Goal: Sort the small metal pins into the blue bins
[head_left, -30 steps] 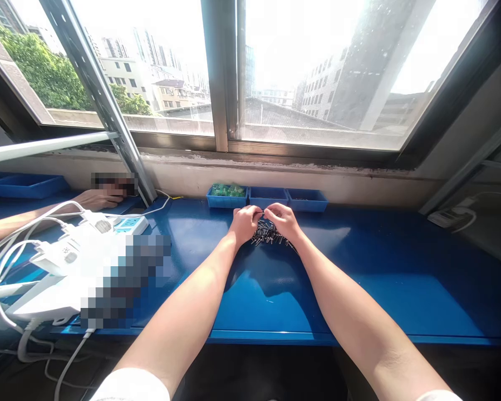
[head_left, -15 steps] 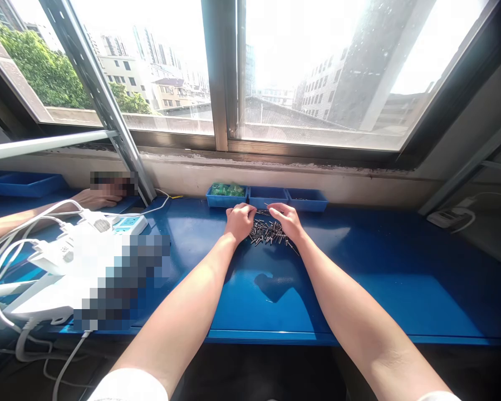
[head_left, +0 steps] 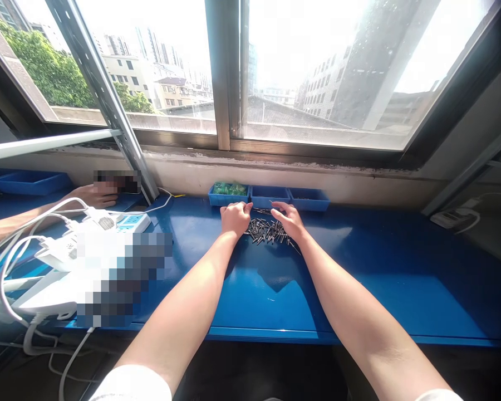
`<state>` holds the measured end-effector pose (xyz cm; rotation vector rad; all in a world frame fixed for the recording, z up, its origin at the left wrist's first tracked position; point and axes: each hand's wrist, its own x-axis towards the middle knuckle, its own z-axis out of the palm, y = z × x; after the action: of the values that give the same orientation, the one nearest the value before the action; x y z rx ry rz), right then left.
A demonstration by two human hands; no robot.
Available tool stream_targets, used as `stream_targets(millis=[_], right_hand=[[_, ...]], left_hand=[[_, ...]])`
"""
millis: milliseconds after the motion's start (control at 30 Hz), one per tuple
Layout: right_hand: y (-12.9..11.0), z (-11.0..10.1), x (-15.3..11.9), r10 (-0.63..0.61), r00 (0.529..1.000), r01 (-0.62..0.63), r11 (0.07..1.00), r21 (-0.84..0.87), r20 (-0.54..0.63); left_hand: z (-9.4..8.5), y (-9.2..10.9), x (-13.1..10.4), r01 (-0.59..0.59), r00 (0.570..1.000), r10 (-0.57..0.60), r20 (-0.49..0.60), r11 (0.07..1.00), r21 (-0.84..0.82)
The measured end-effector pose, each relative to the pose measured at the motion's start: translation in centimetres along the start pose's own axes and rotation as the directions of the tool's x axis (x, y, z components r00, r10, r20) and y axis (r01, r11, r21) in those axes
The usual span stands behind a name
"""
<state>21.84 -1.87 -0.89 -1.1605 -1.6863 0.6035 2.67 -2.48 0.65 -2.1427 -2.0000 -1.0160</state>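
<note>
A loose pile of small thin metal pieces with dark and silvery parts (head_left: 267, 231) lies on the blue table between my hands. My left hand (head_left: 236, 218) is closed at the pile's left edge, with its thumb against the curled fingers; what is in it is hidden. At the right edge, my right hand (head_left: 290, 219) is bent, its thumb and forefinger close together. A tiny thin tip shows at those fingertips, too small to name. Behind my hands stands a row of blue bins, the left bin (head_left: 229, 199) holding green pieces in clear wrapping.
The middle bin (head_left: 269, 204) and right bin (head_left: 309, 206) stand against the wall below the window. To the left is a white power strip (head_left: 133, 224) with plugs and cables. Another person's hand (head_left: 98, 195) is beyond it, beside a metal post (head_left: 140, 167).
My hands have moved slightly apart; the left has drawn back from the pile's middle. The fingers of my right hand have shifted a little. The view has moved slightly.
</note>
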Motion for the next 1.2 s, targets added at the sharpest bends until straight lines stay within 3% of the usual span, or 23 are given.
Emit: stream_targets(millis=[133, 400, 800, 1200], right_hand=[[0.0, -0.3, 0.1, 0.01, 0.998, -0.012, 0.999, -0.039, -0.055], [1.5, -1.3, 1.3, 0.019, 0.959, -0.081, 0.974, -0.21, -0.283], [2.8, -1.5, 1.7, -0.048, 0.986, -0.016, 0.928, -0.373, -0.16], [3.8, -2.5, 1.9, 0.058, 0.961, -0.167, 0.902, -0.399, -0.27]], left_hand=[[0.4, -0.4, 0.2, -0.04, 0.997, 0.039, 0.063, 0.999, 0.006], [1.2, -0.8, 0.4, -0.043, 0.993, 0.04, 0.114, 0.999, 0.018], [1.2, -0.5, 0.0, -0.035, 0.989, 0.035, 0.144, 0.999, -0.004], [1.6, -0.8, 0.1, -0.028, 0.979, 0.031, 0.202, 0.999, -0.019]])
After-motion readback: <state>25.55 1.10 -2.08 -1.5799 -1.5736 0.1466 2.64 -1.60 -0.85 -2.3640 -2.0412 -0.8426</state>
